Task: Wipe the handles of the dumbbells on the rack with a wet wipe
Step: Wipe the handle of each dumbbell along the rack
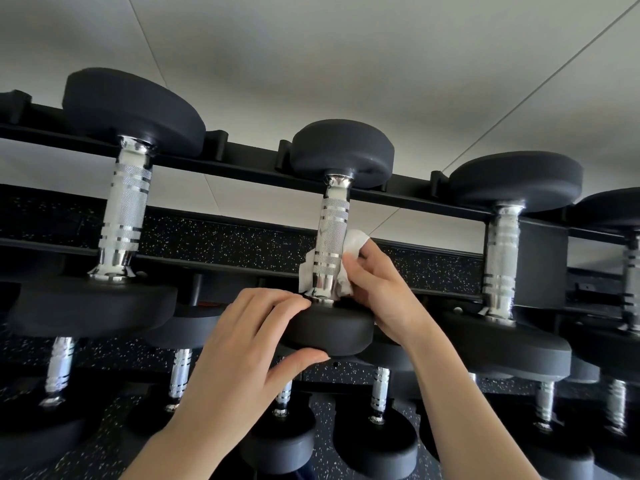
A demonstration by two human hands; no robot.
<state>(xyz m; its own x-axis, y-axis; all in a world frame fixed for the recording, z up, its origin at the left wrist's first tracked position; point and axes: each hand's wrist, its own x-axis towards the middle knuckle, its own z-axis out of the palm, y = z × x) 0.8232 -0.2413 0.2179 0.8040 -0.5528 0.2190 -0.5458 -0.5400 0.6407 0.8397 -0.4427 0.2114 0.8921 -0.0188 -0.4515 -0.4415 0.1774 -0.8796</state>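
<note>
While the left hand (242, 344) grips the near black rubber head (329, 329) of the small middle dumbbell, fingers curled over its top edge and thumb pressed under its rim, the right hand (377, 289) pinches a crumpled white wet wipe (353, 242) against the lower right side of that dumbbell's knurled chrome handle (330, 237). Part of the wipe wraps behind the handle and shows again as a white flap on its left side, just above the near head. The right fingers are pressed together on the wipe, and the thumb lies along the handle's right edge.

This dumbbell lies across the top tier of a black metal rack (242, 161), its far head (343, 152) resting in a cradle on the rear rail. To its left sits a larger black dumbbell with a chrome handle (126, 206); to its right sits another of similar build (502, 258), with a further one partly cut off at the frame's right edge. Smaller dumbbells (379, 393) fill the tier below. Black speckled rubber flooring (225, 240) shows between the rails, and a pale panelled wall (346, 64) rises behind.
</note>
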